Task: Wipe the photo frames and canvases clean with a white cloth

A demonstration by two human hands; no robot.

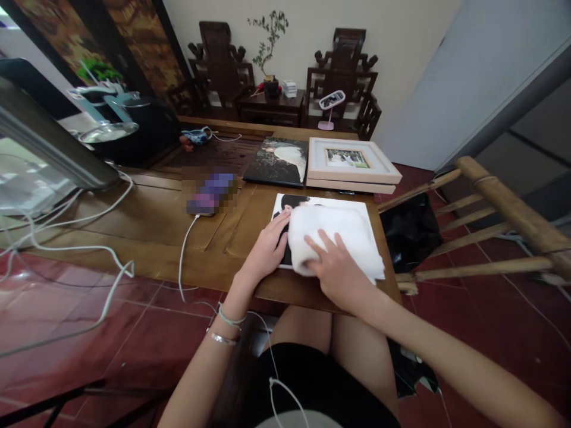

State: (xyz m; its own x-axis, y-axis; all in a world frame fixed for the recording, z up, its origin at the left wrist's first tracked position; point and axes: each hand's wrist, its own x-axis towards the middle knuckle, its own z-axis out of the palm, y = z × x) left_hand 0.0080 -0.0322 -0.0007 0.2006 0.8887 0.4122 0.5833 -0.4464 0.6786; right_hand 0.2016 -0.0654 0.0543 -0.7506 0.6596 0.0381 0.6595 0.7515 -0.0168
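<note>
A folded white cloth (330,223) lies over most of a photo print (370,217) with a white border, at the table's front edge. My right hand (336,267) grips the cloth at its near left fold, fingers spread over the top. The thumb is partly hidden there. Flat against the left side of the print rests my left hand (270,244), its fingers stretched out and their tips beside the cloth. Dark parts of the picture show around the cloth's left edge; the middle is covered.
Behind the print lie a dark photo panel (279,160) and stacked light frames (354,161). A phone (209,193) with a white cable (182,255) is on the left. A pink mirror (329,107) stands at the back. To the right is a bamboo chair (491,196) with a black bag (410,229).
</note>
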